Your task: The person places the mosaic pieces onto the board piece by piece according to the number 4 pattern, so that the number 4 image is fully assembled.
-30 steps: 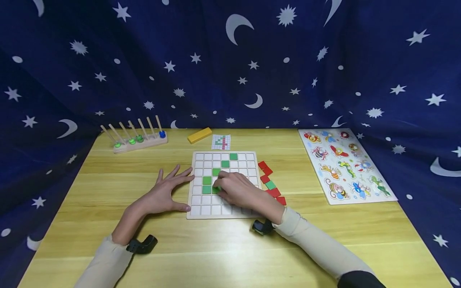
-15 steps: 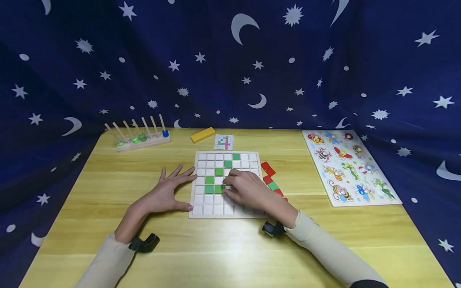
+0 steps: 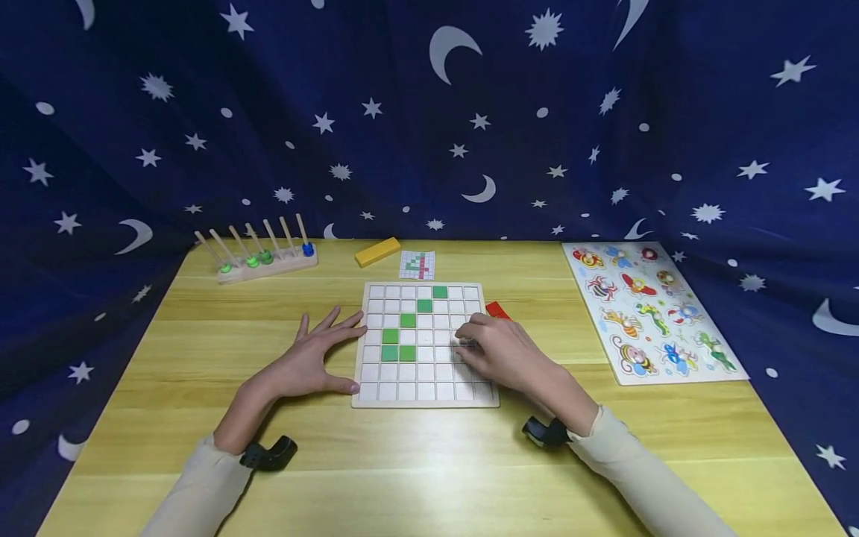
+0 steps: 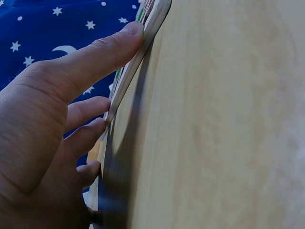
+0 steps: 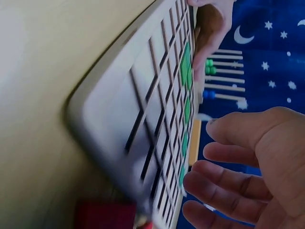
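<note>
A white gridded board lies on the table, with several green square tiles in its cells. My left hand is spread at the board's left edge; in the left wrist view its thumb touches the rim. Above the right part of the grid is my right hand. Its fingers are loosely bent, and the right wrist view shows nothing between them. Red tiles lie right of the board, mostly hidden behind that hand in the head view; a dark red tile shows in the right wrist view.
Behind the board lie a small pattern card and a yellow block. A peg rack with green and blue beads stands at the back left. An insect puzzle board lies on the right.
My right hand has drawn away from the green tile in the lower row and moved right across the board, now covering most loose tiles. The left hand has stayed at the board's edge.
</note>
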A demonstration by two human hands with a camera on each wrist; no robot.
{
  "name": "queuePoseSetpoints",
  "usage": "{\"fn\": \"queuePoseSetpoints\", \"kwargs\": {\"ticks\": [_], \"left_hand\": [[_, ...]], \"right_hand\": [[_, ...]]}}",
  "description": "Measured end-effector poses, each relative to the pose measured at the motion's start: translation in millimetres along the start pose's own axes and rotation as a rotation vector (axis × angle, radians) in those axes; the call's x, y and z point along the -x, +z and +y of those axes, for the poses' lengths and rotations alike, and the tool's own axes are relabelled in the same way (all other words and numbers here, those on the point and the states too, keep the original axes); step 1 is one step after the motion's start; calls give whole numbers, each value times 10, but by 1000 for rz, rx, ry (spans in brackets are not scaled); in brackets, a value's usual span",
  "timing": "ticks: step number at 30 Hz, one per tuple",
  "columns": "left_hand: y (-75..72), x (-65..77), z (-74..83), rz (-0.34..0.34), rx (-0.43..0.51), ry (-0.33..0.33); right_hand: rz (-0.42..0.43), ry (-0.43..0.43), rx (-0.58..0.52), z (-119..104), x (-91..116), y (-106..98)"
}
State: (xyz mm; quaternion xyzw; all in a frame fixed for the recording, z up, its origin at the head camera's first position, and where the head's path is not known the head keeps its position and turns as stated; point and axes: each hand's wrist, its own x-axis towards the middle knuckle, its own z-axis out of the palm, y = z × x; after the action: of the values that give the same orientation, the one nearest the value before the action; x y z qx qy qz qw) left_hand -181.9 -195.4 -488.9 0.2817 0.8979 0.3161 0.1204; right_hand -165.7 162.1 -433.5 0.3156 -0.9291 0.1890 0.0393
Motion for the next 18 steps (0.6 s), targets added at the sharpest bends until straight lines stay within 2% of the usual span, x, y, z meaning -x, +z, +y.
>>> {"fn": "queuePoseSetpoints", "kwargs": {"ticks": [11, 18], "left_hand": [[3, -9, 2, 0, -4, 8], [12, 1, -9, -3, -4, -5]], "right_hand": [[-7, 143, 65, 339, 303, -152], [-9, 278, 114, 438, 365, -169]]}}
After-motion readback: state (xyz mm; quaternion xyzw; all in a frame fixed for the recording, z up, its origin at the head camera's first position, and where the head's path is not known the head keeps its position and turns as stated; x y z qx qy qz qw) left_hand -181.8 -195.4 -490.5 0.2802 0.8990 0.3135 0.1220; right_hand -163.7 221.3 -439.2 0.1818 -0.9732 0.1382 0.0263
